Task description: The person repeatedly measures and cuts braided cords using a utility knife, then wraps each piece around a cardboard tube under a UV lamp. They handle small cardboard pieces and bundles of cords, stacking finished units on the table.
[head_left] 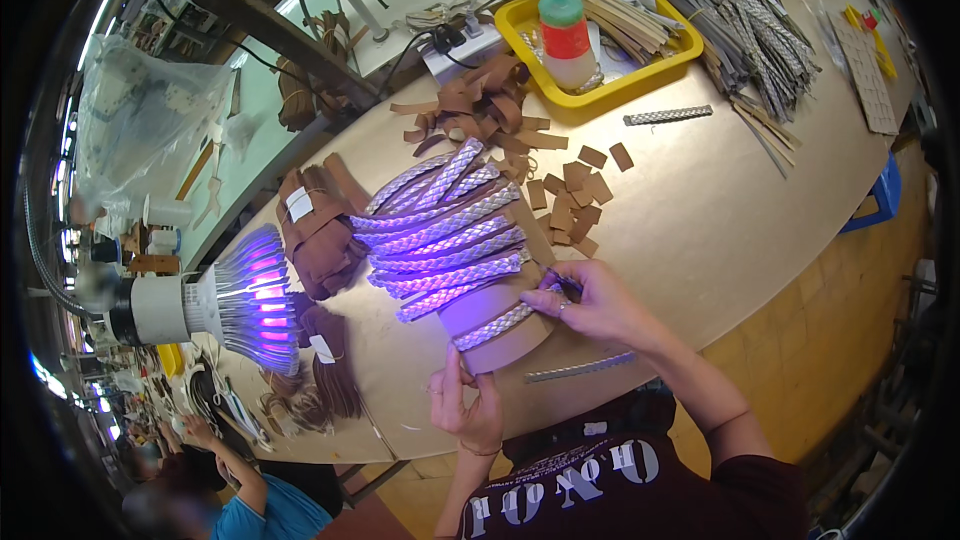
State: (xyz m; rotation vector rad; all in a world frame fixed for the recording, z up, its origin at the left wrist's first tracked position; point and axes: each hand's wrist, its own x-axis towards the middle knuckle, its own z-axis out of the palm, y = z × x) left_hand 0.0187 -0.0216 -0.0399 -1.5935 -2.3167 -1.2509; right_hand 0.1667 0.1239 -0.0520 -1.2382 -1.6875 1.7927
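A braided silver strip (495, 327) with brown edging lies across a curved tan cardboard form (475, 308). My left hand (468, 405) pinches the strip's left end at the near edge of the form. At the strip's other end is my right hand (595, 300), its fingers closed round a small dark object (565, 287) whose kind I cannot make out. Several more braided strips (445, 230) lie side by side over the far part of the form, lit violet by the lamp. A loose braided strip (580, 367) rests on the table near my body.
A glowing finned lamp (250, 300) stands close on the left. Bundles of brown strips (320, 225) lie beside it. Small brown pieces (575, 195) are scattered beyond the form. A yellow tray (610, 90) holds a green-capped bottle (565, 40). Another person (270, 505) works at lower left.
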